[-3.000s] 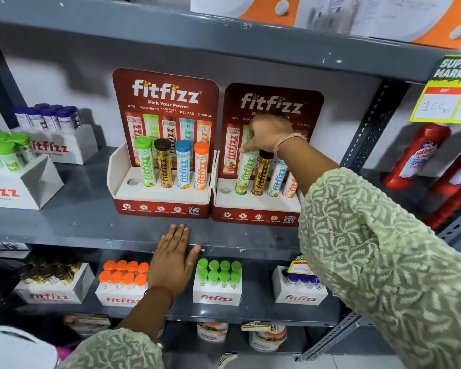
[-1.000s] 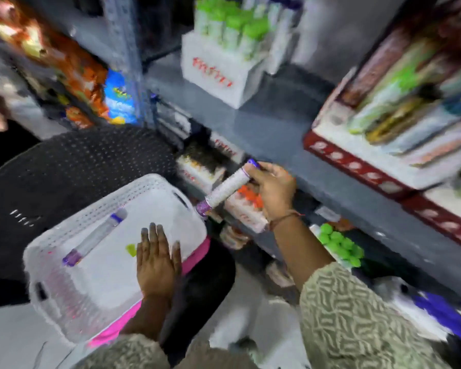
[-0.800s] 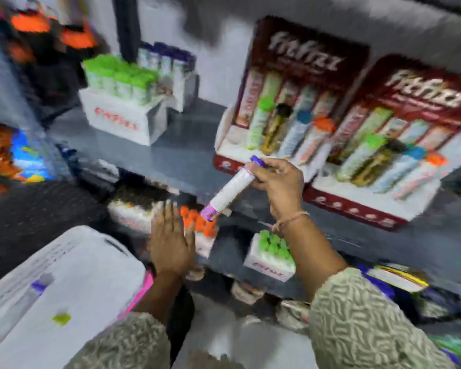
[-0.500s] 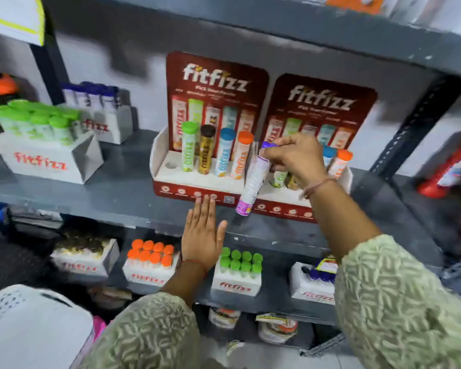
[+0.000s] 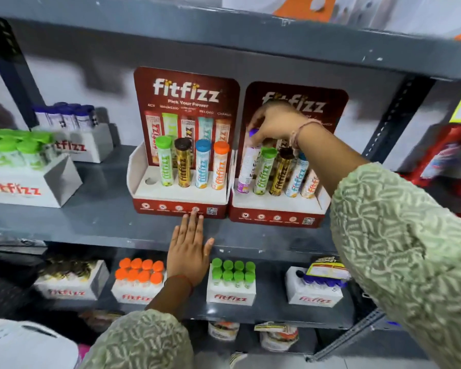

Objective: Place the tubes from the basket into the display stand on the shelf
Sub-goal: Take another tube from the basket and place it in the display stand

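On the grey shelf (image 5: 91,217), at about 1 o'clock from the centre of your view, your right hand (image 5: 274,123) is pinching the purple cap of a white tube (image 5: 246,166) with its fingertips, closed on the top of it. That purple-capped tube is standing nearly upright, tilted slightly, with its lower end at the leftmost slot of the right display stand (image 5: 277,206); whether it is fully seated in the hole you cannot tell from this angle. Just beside it, toward 3 o'clock, 4 more tubes are filling the row: green (image 5: 264,169), black-and-gold (image 5: 281,174), blue (image 5: 296,177) and orange (image 5: 310,185), the last 2 partly hidden behind your forearm.

Your left hand (image 5: 189,251) is lying flat and open, palm down, on the front edge of the shelf at 6 o'clock, fingertips touching the red base of the left display stand (image 5: 179,198). That stand is holding 4 tubes, and its leftmost hole (image 5: 151,181) is showing empty.

At 7 o'clock, a corner of the white basket (image 5: 24,344) is showing; its contents are out of sight.
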A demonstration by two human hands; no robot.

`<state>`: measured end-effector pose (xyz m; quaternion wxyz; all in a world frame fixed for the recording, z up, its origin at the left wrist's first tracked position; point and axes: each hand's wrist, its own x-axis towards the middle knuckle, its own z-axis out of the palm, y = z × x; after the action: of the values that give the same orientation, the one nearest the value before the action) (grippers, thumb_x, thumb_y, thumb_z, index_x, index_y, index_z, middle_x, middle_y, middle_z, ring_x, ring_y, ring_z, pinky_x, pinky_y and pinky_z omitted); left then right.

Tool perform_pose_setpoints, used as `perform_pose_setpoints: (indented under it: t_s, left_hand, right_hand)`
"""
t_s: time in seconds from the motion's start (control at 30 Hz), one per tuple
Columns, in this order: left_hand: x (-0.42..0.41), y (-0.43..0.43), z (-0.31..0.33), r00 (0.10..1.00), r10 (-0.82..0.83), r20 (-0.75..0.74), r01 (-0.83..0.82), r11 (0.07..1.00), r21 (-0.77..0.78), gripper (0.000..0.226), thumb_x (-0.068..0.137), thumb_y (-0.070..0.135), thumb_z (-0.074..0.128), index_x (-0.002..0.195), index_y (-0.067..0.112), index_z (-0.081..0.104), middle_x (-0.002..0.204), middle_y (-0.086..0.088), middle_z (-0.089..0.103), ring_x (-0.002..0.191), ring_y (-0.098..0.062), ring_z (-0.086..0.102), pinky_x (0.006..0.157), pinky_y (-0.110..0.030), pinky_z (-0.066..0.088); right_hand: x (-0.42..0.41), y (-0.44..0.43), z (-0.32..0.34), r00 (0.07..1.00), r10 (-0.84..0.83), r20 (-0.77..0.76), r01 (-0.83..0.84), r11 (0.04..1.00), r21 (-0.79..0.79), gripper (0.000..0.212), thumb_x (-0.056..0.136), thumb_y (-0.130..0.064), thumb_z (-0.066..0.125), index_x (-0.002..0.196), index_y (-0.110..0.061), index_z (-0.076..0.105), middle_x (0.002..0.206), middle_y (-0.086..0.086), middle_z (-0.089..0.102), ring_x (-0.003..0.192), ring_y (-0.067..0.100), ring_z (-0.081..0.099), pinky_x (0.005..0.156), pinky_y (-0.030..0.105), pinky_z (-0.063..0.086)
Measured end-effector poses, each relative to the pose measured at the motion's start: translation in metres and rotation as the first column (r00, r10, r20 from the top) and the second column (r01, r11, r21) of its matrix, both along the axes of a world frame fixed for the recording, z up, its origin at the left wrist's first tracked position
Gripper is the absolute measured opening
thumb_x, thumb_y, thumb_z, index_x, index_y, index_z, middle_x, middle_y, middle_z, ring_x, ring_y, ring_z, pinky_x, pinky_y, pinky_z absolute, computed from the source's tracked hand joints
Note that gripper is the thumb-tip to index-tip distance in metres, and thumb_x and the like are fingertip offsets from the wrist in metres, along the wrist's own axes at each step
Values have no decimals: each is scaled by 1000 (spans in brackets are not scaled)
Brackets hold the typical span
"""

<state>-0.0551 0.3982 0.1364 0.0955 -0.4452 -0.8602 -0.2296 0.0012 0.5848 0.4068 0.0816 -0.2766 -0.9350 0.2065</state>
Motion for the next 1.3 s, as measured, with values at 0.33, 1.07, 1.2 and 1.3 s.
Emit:
perform_pose_setpoints:
  t_s: [0.33, 1.07, 1.2, 1.3]
  left_hand:
    - [-1, 1, 1, 999, 6, -36, -7, 999, -31, 72, 96, 47, 4, 131, -4, 40, 140, -21, 37, 128, -34, 30, 107, -29, 0]
    - [1, -1, 3, 999, -3, -42, 0, 999, -54, 73, 96, 47, 3, 131, -6, 38, 139, -23, 37, 128, -32, 26, 105, -36, 7]
    - [1, 0, 2, 999, -7, -36, 5, 999, -46, 73, 95, 48, 1, 132, -6, 36, 141, -22, 35, 129, -31, 25, 106, -37, 7]
    - [0, 1, -2, 999, 11, -39, -12, 999, -37, 78, 92, 52, -6, 136, -3, 28, 145, -19, 27, 133, -26, 15, 109, -38, 8]
  right_hand:
    - [-2, 11, -23, 991, -78, 110, 44, 959, 281, 46, 75, -37, 69, 112, -10, 61, 117, 9, 64, 102, 25, 58, 79, 29, 43]
    - [-8, 13, -38, 983, -143, 116, 52, 819, 571, 42, 85, -48, 52, 93, -7, 63, 81, 7, 54, 79, 25, 52, 73, 32, 38]
    - [-9, 15, -51, 981, -124, 146, 24, 835, 550, 44, 82, -49, 55, 98, -9, 64, 95, 9, 63, 96, 28, 56, 90, 36, 39]
    - [-12, 12, -61, 984, -116, 137, 23, 838, 545, 47, 81, -49, 55, 106, -10, 64, 114, 12, 61, 117, 30, 46, 104, 41, 30]
